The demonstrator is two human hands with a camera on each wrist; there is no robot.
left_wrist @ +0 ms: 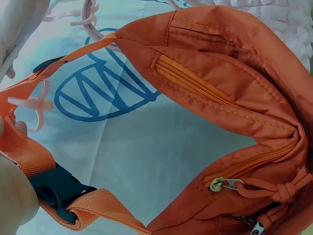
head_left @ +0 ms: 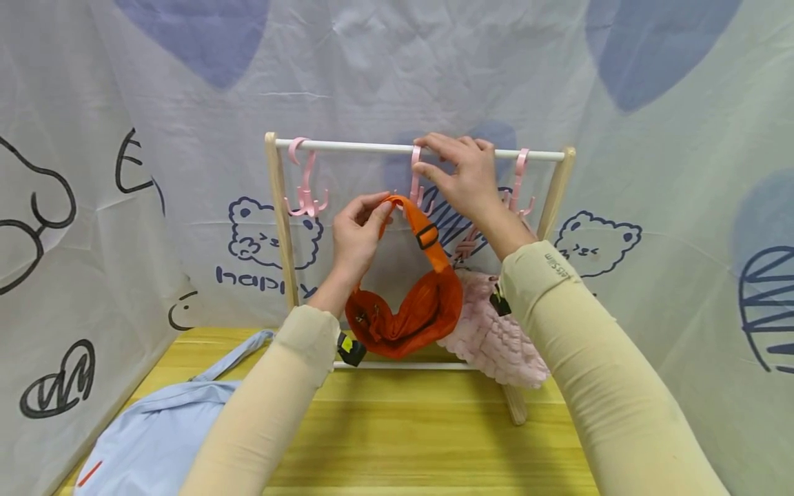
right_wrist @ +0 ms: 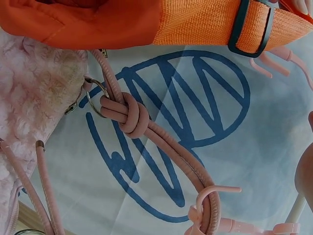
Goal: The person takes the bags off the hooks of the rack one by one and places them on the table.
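Note:
An orange waist bag [head_left: 397, 320] hangs from its webbing strap, which my left hand [head_left: 355, 238] pinches at the top of the loop. That loop is at the prongs of the middle pink hook [head_left: 415, 176]; whether the strap sits over a prong is hidden. My right hand [head_left: 465, 172] holds the same hook near the white bar, with thumb and fingers at its stem. A black slider [head_left: 427, 236] sits on the strap, and a black buckle [left_wrist: 56, 193] shows near my left hand in the left wrist view. The bag's zipper [left_wrist: 195, 90] faces the left wrist camera.
A wooden rack with a white bar [head_left: 353, 147] carries a left pink hook [head_left: 307, 196] and a right pink hook [head_left: 521, 182]. From the right one hangs a fluffy pink bag [head_left: 496, 337] by a knotted strap [right_wrist: 132, 115]. A light blue bag [head_left: 161, 420] lies on the wooden table [head_left: 397, 434].

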